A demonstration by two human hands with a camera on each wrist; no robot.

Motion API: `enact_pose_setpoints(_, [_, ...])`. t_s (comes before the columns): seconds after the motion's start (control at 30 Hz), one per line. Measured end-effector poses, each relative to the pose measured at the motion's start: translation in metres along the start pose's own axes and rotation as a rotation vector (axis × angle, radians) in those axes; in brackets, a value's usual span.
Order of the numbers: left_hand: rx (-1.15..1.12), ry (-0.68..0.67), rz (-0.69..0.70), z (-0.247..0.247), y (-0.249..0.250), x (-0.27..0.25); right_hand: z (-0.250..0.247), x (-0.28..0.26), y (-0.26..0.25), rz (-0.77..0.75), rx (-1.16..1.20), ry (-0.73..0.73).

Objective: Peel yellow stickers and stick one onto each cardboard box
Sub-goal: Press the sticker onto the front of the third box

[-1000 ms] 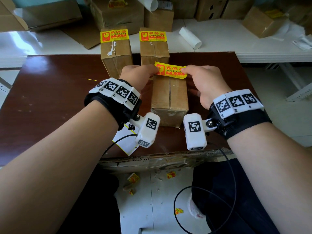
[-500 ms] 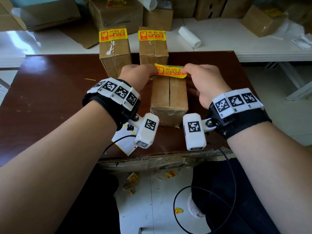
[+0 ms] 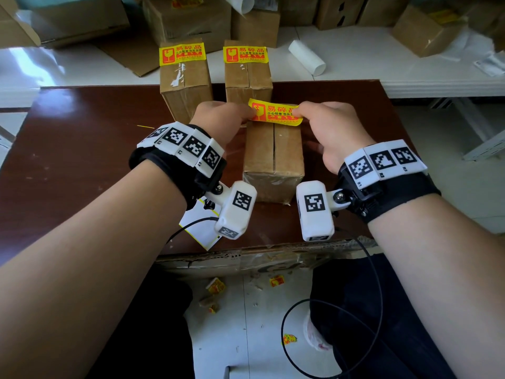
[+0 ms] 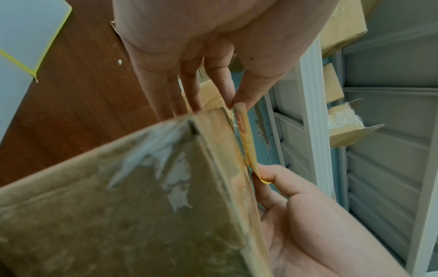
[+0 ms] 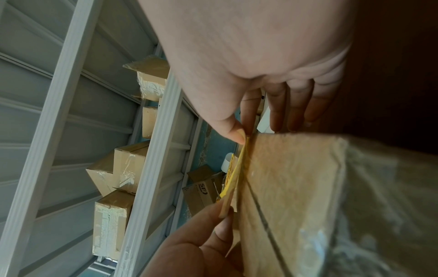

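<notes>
A yellow sticker (image 3: 274, 114) with red print is stretched between both hands, just above the far end of the nearest cardboard box (image 3: 274, 157). My left hand (image 3: 247, 116) pinches its left end and my right hand (image 3: 296, 114) pinches its right end. In the left wrist view the sticker (image 4: 246, 142) runs close along the box top (image 4: 142, 187), thumb and forefinger on its end. The right wrist view shows the sticker (image 5: 233, 176) edge-on beside the box (image 5: 296, 187). Two boxes behind, left (image 3: 185, 80) and right (image 3: 247, 75), each carry a yellow sticker.
The boxes stand on a dark brown table (image 3: 68, 160). A white backing sheet (image 3: 200, 228) lies near its front edge under my left wrist. Behind it a white shelf (image 3: 382, 56) holds more cartons and a white roll (image 3: 307, 61). Sticker scraps litter the floor (image 3: 246, 310).
Both hands have lowered the sticker slightly toward the nearest box's top, keeping their pinch on its ends. The boxes have not moved.
</notes>
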State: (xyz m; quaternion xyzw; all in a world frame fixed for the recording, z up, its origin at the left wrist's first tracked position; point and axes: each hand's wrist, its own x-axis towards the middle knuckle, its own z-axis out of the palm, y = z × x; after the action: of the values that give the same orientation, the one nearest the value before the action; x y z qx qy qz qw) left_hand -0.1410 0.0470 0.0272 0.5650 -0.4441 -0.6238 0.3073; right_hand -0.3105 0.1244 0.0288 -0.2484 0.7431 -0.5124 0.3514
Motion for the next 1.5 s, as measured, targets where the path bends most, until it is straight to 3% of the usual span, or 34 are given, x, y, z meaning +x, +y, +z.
enact_pose_setpoints(1.5, [0.017, -0.012, -0.002, 0.002, 0.005, -0.013, -0.002, 0.004, 0.004, -0.047, -0.023, -0.038])
